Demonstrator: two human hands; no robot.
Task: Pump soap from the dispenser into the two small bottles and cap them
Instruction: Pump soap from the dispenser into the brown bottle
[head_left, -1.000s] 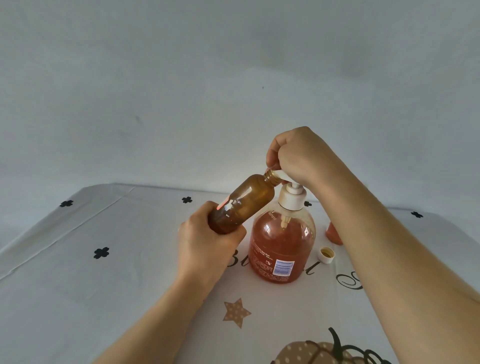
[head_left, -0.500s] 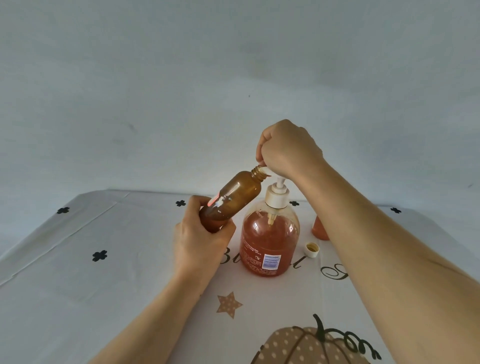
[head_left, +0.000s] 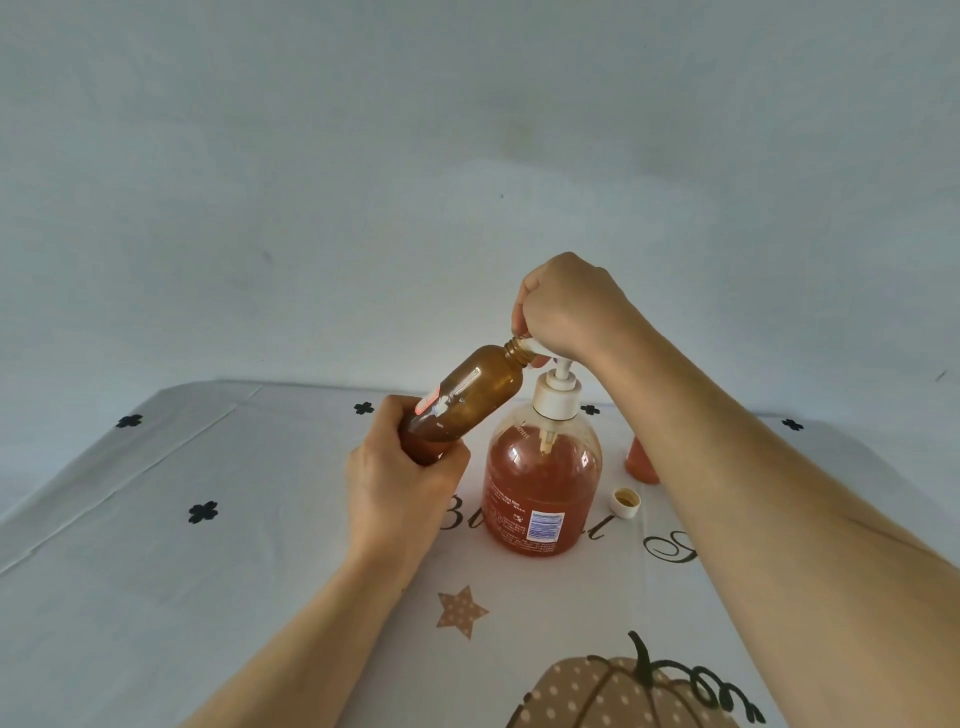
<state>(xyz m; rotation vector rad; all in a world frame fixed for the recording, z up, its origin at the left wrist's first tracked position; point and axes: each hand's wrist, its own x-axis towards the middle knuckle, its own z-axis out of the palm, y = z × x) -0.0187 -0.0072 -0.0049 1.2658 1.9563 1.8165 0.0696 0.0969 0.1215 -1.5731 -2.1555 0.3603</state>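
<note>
Still, little is changing: my right hand (head_left: 566, 306) is staying fisted on the pump head (head_left: 527, 345) of the dispenser (head_left: 540, 493), and my left hand (head_left: 400, 483) is keeping its fingers wrapped round the base of the bottle (head_left: 467, 400), tilted left of the dispenser, threaded mouth at the nozzle. I'm judging the filling unfinished. The bottle is glossy amber, the dispenser clear and round-shouldered, holding orange soap. A white cap (head_left: 626, 502) is lying right of it.

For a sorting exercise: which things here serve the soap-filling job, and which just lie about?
Job: amber bottle in left hand; soap dispenser under right hand; white cap; second small bottle, half hidden.
Lying about: pumpkin-print tablecloth.
</note>
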